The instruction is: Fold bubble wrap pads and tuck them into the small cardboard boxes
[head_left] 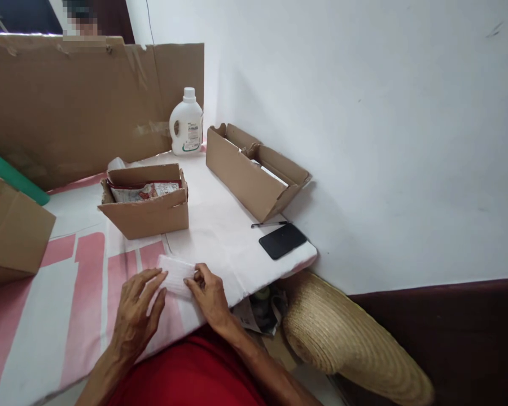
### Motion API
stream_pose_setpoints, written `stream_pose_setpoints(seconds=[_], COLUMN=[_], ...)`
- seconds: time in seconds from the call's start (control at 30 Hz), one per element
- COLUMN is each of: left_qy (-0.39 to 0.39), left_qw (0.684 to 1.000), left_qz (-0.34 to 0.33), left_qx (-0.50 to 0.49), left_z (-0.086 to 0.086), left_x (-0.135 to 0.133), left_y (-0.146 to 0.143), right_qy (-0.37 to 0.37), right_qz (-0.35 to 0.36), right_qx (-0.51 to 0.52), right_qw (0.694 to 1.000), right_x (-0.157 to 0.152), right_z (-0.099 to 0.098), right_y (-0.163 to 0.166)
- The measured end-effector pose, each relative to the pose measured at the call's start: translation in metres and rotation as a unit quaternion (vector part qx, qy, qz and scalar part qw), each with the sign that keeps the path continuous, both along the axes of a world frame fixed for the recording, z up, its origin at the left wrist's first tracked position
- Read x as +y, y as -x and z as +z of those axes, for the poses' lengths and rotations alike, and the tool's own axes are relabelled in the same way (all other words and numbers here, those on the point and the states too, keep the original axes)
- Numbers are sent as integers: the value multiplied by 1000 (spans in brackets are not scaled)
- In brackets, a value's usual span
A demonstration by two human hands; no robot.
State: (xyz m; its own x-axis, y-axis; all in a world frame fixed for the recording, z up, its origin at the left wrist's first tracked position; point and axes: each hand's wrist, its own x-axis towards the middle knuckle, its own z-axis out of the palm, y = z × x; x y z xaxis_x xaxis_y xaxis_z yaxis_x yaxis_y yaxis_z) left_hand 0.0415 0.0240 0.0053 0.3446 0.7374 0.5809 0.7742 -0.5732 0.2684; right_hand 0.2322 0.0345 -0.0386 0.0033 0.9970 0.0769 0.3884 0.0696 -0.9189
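Note:
A small white folded cloth or paper piece [175, 275] lies on the pink-and-white table cover [68, 316] near the front edge. My left hand [138, 313] rests flat with its fingers stretched over the piece's left end. My right hand [207, 293] has its fingers curled, pinching the piece's right edge. Just behind the hands stands an open cardboard box [146, 211] with printed packets inside.
A longer open cardboard box [248, 177] sits at the right by the wall, with a pen [268, 224] and a black phone [282, 241] in front of it. A white bottle [186, 124] stands at the back. A cardboard sheet [76, 107], another box [12, 234] and a straw hat [347, 338] are around.

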Motion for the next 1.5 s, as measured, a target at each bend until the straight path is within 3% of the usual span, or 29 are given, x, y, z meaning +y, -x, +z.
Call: stream_pose_setpoints(seconds=[0.13,0.27,0.33,0.43,0.6,0.7,0.83,0.93,1.07,1.2,1.27,1.4,1.5], left_qy=[12,42,55,40,24,43,167,314,408,382,344,206,140], left_qw=[995,986,987,991,993,995,983,936,873,862,873,916,927], left_qz=[-25,-20,-23,-23,-13,-16,-71,-41,-12,31,61,152,194], left_qx=[98,161,147,122,113,93,-9,-152,-268,-333,-341,-310,-289], left_z=[-33,-58,-62,-63,-65,-62,-32,7,52,83,100,133,142], left_x=[2,3,1,0,11,27,43,43,40,56,73,110,126], left_y=[-7,-5,-1,5,6,3,2,4,11,21,31,56,70], right_qy=[-2,-115,-168,-188,-218,-226,-185,-70,64,62,33,-85,-169], right_qz=[-33,-60,6,113,148,171,179,175,225,235,221,145,136], right_qx=[-38,-179,-239,-277,-313,-330,-207,-44,100,128,130,102,0], right_qw=[999,975,956,935,913,900,944,981,967,962,966,981,976], right_x=[8,0,-5,-8,3,15,28,32,40,68,92,157,204], right_z=[-10,-7,-3,-5,-20,-15,16,51,94,133,157,205,225], right_y=[-3,-3,-3,-5,-14,-18,-24,-27,-25,-16,-14,-16,-17])
